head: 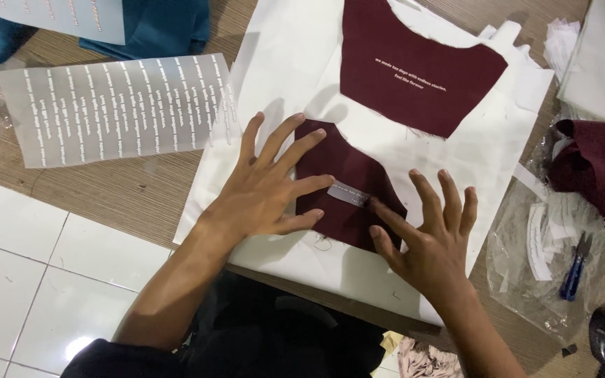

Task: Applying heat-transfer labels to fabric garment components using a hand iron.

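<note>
both hands are flat on a small maroon fabric piece (344, 183) that lies on a white cloth (295, 70) spread over the wooden table (127, 189). the left hand (264, 189) is splayed wide, fingers apart, palm on the white cloth at the piece's left edge with the fingertips reaching onto the maroon. the right hand (432, 234) is spread open too, index finger pressing beside a small grey label strip (349, 193) that sits on the piece's right half. neither hand is gripping anything, just pressing down.

edges: the small piece's bottom edge sits near the front edge of the white cloth, which runs close to the table's near edge, so not much room toward the person. above it there's a strip of bare white cloth, then a bigger maroon panel (414, 66) with pale lettering on it, apart from the small one.

to the left, a translucent transfer sheet (117, 108) with rows of white print lies on the wood, its right edge just over the white cloth. right side is crowded: clear plastic bag (526, 280) with paper scraps, blue snips (575, 269), and a bunched maroon fabric (596, 175). blue cloth (155, 28) sits at the top left.
</note>
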